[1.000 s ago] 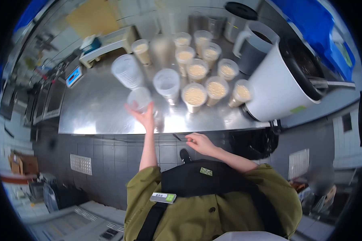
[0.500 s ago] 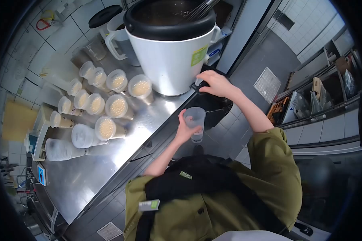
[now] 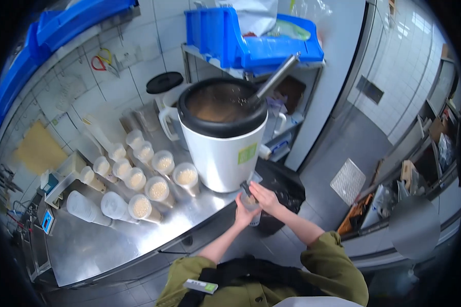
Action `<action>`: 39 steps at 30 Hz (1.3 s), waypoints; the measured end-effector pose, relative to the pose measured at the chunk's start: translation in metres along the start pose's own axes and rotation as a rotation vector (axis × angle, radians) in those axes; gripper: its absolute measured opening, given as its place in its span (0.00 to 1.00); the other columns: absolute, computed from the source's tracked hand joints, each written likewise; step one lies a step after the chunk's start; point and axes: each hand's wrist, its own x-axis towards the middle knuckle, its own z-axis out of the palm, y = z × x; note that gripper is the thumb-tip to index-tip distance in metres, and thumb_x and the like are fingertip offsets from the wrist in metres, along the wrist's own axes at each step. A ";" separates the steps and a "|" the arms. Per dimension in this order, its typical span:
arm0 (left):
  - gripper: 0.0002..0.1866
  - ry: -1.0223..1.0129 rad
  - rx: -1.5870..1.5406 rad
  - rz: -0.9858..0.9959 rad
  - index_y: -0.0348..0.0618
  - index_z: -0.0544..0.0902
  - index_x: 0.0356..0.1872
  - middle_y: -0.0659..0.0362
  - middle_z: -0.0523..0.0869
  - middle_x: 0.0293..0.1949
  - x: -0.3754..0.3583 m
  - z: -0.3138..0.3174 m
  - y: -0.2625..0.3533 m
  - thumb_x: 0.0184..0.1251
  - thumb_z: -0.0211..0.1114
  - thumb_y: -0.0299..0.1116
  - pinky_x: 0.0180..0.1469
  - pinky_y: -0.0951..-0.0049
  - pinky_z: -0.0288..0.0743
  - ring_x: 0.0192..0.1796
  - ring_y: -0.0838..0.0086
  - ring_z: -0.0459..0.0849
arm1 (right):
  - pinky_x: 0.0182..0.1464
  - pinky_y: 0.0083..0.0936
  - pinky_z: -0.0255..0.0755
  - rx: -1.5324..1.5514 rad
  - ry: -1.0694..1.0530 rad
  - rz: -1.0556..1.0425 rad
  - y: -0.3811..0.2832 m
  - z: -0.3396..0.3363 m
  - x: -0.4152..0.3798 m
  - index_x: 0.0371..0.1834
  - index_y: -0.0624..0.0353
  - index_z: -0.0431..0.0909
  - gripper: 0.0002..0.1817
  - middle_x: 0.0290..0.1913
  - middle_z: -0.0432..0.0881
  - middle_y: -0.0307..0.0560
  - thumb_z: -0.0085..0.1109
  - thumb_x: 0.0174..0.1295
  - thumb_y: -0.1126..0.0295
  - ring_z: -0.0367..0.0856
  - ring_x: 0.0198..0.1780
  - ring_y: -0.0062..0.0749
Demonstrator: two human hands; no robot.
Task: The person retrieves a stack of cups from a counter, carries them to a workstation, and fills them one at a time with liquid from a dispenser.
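My left hand (image 3: 243, 215) is wrapped round a clear plastic cup (image 3: 255, 221), held up under the spout just past the counter's edge. My right hand (image 3: 265, 199) is closed at the black tap (image 3: 246, 188) low on a white drink dispenser (image 3: 215, 161), its fingers beside the cup's rim and partly hiding the tap. How full the cup is does not show clearly. The lidless dispenser has a black rim, brown liquid inside, and a whisk (image 3: 279, 75) leaning in it. Several filled cups (image 3: 159, 191), pale and bubbly on top, stand left of it.
Stacked cups (image 3: 88, 206) lie tilted at the counter's (image 3: 133, 244) left part, near a small scale (image 3: 47, 221). A pitcher (image 3: 171, 120) stands behind the dispenser. A blue bin (image 3: 215, 36) sits on the shelf above. A black bag (image 3: 284, 187) hangs below right.
My left hand has brought the cup up to the tap, and both hands are now close together. The view has tilted up, showing the blue bins and more wall.
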 end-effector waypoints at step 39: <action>0.53 0.182 0.122 0.142 0.44 0.49 0.67 0.41 0.71 0.58 -0.001 0.000 0.011 0.42 0.76 0.37 0.60 0.60 0.67 0.60 0.50 0.72 | 0.42 0.32 0.79 0.145 0.090 0.144 -0.005 0.010 -0.012 0.50 0.58 0.78 0.22 0.54 0.76 0.60 0.61 0.49 0.80 0.81 0.46 0.48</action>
